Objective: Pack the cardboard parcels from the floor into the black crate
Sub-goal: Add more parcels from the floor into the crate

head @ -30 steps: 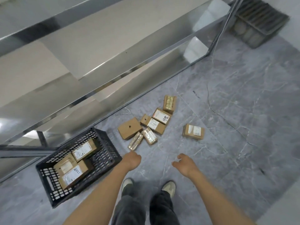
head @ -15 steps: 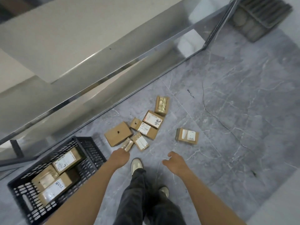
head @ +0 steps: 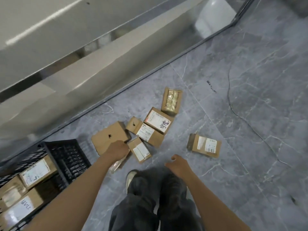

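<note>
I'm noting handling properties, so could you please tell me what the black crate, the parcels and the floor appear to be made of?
The black crate looks like moulded plastic, matte, going by its open lattice walls. The parcels, such as the one lying apart, look like plain brown corrugated cardboard with white paper labels; the farthest carries glossy clear tape. The floor seems to be polished grey stone or marble-look tile, with pale veins and grout lines.

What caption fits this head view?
Left hand reaches into parcels scattered on the floor beside a part-filled black crate.

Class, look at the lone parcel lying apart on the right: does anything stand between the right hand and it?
Nothing visible does. The right hand hangs open above the bare floor, and only floor shows between it and the lone parcel.
</note>
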